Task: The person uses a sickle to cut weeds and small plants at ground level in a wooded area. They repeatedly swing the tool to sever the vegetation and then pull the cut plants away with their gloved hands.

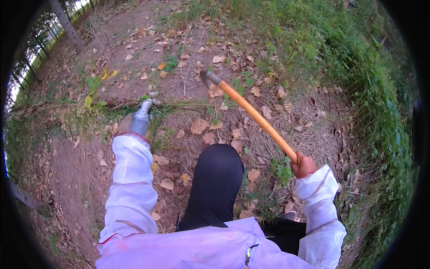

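My left hand (146,106), in a grey coated knit glove, is closed around a bundle of long green weed stems (111,109) that lies across the ground to both sides of it. Bare and closed, my right hand (303,164) grips the lower end of a curved wooden handle (258,117). At the handle's far end a metal socket carries a dark, slightly blurred blade (204,76) of a hand tool, close over the soil and dry leaves, to the right of my left hand. The blade's exact shape cannot be told.
Dry leaves (199,125) and straw cover much of the soil. Dense green weeds (379,97) grow along the right side. A tree trunk (67,25) stands at the upper left. My bent knee (218,175) in dark trousers is between my arms.
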Demonstrator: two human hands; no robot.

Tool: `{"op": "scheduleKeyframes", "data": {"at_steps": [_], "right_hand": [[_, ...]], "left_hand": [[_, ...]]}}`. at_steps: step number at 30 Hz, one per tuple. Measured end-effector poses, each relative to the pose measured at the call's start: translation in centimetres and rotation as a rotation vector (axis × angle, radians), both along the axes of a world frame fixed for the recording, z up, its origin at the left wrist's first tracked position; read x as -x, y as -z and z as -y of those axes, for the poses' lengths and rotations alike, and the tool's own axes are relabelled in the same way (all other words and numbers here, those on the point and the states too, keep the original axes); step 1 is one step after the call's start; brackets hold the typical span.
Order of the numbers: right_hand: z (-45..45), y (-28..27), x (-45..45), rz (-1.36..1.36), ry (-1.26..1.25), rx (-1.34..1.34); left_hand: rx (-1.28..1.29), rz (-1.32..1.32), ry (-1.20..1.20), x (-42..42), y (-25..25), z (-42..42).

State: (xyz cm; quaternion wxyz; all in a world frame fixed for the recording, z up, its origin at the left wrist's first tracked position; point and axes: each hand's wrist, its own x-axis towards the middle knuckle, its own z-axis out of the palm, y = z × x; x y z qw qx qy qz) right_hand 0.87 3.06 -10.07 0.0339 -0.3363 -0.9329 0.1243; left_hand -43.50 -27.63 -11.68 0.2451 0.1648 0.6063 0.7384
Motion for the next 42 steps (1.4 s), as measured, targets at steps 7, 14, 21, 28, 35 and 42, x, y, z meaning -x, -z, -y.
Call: {"op": "scheduleKeyframes", "data": {"at_steps": [7, 14, 21, 28, 35, 42], "right_hand": [[-5.3, -2.1, -17.2, 0.307, 0.190, -0.326], [-2.3, -5.6, -35.8, 0.275, 0.526, -0.238], [-1.8, -2.6, -13.0, -0.189, 0.191, 0.108], [0.0, 0.8, 2.9, 0.148, -0.004, 0.061], [-3.2, -1.4, -20.3, 0.326, 0.162, -0.252], [-0.6, -4.0, -26.2, 0.181, 0.330, -0.207]], "left_hand": [[-0.151, 0.128, -0.190, 3.3, 3.7, 4.2], [-0.254, 0.225, -0.229, 4.9, 5.4, 5.6], [-0.209, 0.155, -0.206, 2.1, 3.9, 4.1], [-0.085, 0.084, -0.170, 0.8, 1.9, 3.5], [-0.090, 0.088, -0.094, 1.9, 1.8, 2.3], [-0.049, 0.085, -0.147, 2.1, 0.3, -1.2]]}}
